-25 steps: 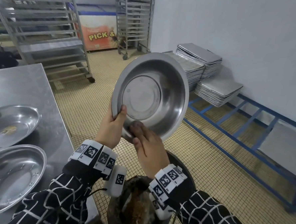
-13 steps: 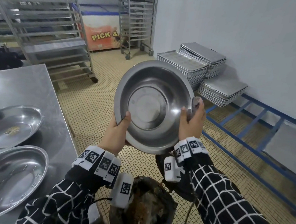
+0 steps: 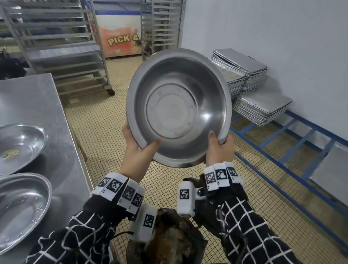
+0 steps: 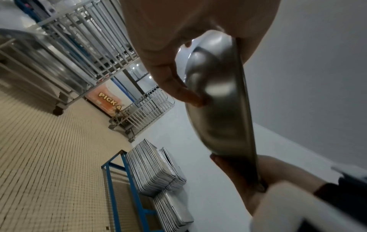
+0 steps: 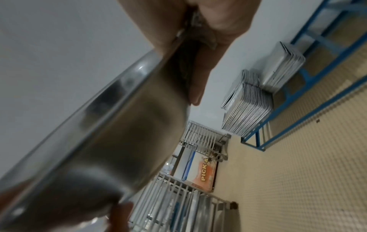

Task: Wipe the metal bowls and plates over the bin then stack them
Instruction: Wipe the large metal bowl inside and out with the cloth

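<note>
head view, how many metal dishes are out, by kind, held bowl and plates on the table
bowl, held tilted above the bin by the left hand and right hand: 1
plates on the table, near and far: 2
total: 3

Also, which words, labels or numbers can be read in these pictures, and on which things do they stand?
"PICK &" on the orange front of the chest freezer; the rest is hidden behind the tray rack.
Wrist bands: square code patterns only, no words.
Nothing else is readable.
</note>
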